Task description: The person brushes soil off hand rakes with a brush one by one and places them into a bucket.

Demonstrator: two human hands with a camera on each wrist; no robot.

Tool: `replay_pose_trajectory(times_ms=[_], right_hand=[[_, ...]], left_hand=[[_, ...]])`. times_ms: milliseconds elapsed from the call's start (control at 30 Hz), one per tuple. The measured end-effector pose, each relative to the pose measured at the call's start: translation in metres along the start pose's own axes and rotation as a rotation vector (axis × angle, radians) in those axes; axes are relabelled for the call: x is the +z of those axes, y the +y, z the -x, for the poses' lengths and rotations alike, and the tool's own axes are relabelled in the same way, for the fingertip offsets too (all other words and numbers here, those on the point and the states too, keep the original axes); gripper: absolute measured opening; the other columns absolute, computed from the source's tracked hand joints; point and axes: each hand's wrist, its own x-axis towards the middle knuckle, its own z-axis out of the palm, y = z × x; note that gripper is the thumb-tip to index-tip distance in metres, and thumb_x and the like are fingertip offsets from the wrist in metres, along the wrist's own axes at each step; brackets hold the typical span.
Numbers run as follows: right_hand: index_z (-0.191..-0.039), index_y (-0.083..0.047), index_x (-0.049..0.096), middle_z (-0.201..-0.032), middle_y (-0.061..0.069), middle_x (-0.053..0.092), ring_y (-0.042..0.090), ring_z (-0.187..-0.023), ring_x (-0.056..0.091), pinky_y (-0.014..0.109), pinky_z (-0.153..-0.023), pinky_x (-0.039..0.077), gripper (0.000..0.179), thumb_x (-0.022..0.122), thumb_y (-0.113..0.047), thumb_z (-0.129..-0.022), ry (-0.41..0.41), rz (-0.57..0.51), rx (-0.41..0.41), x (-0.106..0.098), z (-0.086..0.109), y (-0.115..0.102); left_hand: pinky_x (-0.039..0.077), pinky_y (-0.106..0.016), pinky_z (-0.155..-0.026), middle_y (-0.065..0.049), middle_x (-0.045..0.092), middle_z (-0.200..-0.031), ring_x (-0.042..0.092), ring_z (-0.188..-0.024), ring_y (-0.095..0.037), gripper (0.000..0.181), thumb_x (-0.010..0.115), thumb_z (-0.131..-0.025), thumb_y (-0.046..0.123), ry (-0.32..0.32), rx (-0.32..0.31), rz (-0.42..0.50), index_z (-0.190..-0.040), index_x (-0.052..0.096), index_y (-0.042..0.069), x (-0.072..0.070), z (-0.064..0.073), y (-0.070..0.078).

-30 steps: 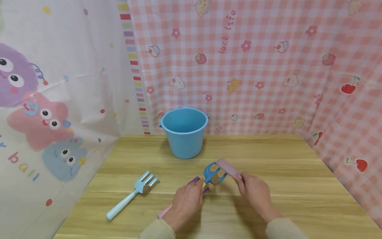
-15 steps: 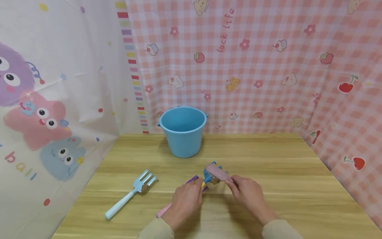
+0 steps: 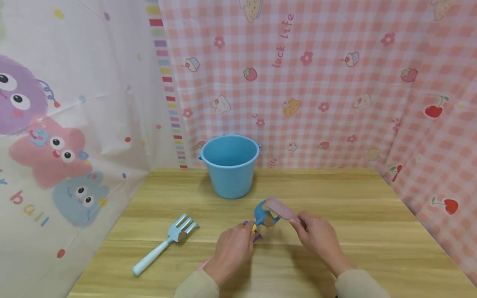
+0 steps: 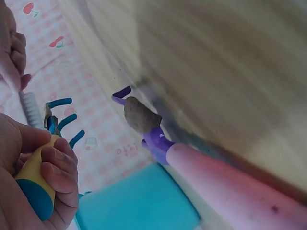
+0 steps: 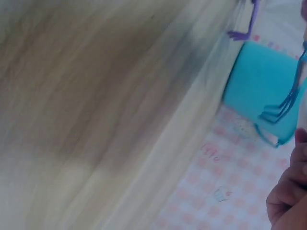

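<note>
My left hand grips the yellow handle of a small blue garden rake, its bent tines pointing up and away. A brown dirt-like patch shows on the rake's head. In my right hand is a pink brush, its head overlapping the tines in the head view. White bristles show on the brush in the left wrist view. Beneath my left hand lies a purple rake with a pink handle, mostly hidden in the head view. A brown lump sits on its purple head.
A light blue fork with a brown patch lies on the wooden table at the left. Behind the hands, near the back edge, stands a blue bucket. Patterned cloths hang at the back and sides.
The brush moves from the tine tips down over the rake's head, then back up and right towards the tips. My left hand keeps its grip on the rake and stays nearly still.
</note>
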Motion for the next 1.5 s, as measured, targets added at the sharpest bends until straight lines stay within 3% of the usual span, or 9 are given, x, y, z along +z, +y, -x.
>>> replay_pose_trajectory(times_ms=[133, 500, 667, 767, 933, 1100, 1500], right_hand=[[-0.076, -0.017, 0.059, -0.057, -0.016, 0.038, 0.001, -0.048, 0.034, 0.024, -0.044, 0.030, 0.021, 0.072, -0.023, -0.091, -0.004, -0.026, -0.078, -0.002, 0.004, -0.003], [-0.072, -0.017, 0.053, -0.056, -0.010, 0.041, 0.011, -0.049, 0.038, 0.031, -0.044, 0.033, 0.028, 0.073, -0.023, -0.090, 0.039, 0.089, -0.063, 0.008, 0.005, 0.013], [-0.078, -0.013, 0.059, -0.058, -0.006, 0.046, 0.013, -0.049, 0.040, 0.032, -0.042, 0.034, 0.022, 0.069, -0.026, -0.094, -0.004, 0.141, 0.010, 0.006, -0.002, 0.018], [-0.083, -0.011, 0.063, -0.059, -0.006, 0.048, 0.012, -0.050, 0.041, 0.032, -0.043, 0.034, 0.019, 0.068, -0.026, -0.095, -0.002, 0.103, 0.047, 0.002, -0.005, 0.017], [-0.083, -0.013, 0.063, -0.060, -0.012, 0.045, 0.005, -0.052, 0.039, 0.026, -0.047, 0.034, 0.017, 0.070, -0.024, -0.094, -0.019, -0.011, -0.072, 0.002, -0.006, 0.009], [-0.075, -0.017, 0.058, -0.058, -0.014, 0.040, 0.005, -0.051, 0.037, 0.026, -0.045, 0.032, 0.023, 0.075, -0.022, -0.089, 0.049, 0.029, -0.127, 0.006, -0.004, 0.009], [-0.076, -0.016, 0.060, -0.058, -0.009, 0.045, 0.012, -0.050, 0.040, 0.031, -0.045, 0.034, 0.021, 0.077, -0.023, -0.087, 0.042, 0.087, -0.071, 0.012, 0.002, 0.018]], left_hand=[[0.040, -0.032, -0.044, 0.001, 0.051, -0.067, 0.053, -0.054, -0.017, 0.009, 0.066, -0.093, 0.017, 0.011, 0.001, -0.015, -0.097, 0.061, 0.010, -0.002, -0.004, 0.001], [0.040, -0.031, -0.044, 0.002, 0.051, -0.068, 0.051, -0.053, -0.015, 0.010, 0.068, -0.091, 0.016, 0.011, 0.014, -0.006, -0.097, 0.061, 0.011, 0.003, -0.004, 0.002], [0.041, -0.030, -0.045, 0.003, 0.051, -0.068, 0.052, -0.054, -0.014, 0.009, 0.068, -0.092, 0.016, 0.002, 0.012, 0.004, -0.097, 0.062, 0.011, 0.007, -0.004, 0.000], [0.041, -0.030, -0.045, 0.004, 0.051, -0.067, 0.052, -0.054, -0.013, 0.010, 0.067, -0.092, 0.017, 0.004, 0.018, 0.005, -0.099, 0.063, 0.011, 0.006, -0.007, 0.000], [0.043, -0.031, -0.047, 0.000, 0.056, -0.068, 0.054, -0.056, -0.014, 0.019, 0.067, -0.092, 0.016, 0.013, 0.007, -0.017, -0.109, 0.067, 0.008, 0.003, -0.014, -0.001], [0.047, -0.032, -0.049, -0.003, 0.062, -0.074, 0.059, -0.060, -0.017, 0.032, 0.068, -0.091, 0.020, 0.003, 0.007, -0.036, -0.121, 0.066, 0.008, 0.002, -0.017, 0.001], [0.043, -0.032, -0.047, 0.002, 0.055, -0.068, 0.055, -0.056, -0.014, 0.014, 0.069, -0.091, 0.020, -0.022, -0.001, -0.012, -0.101, 0.065, 0.011, 0.010, -0.013, 0.003]])
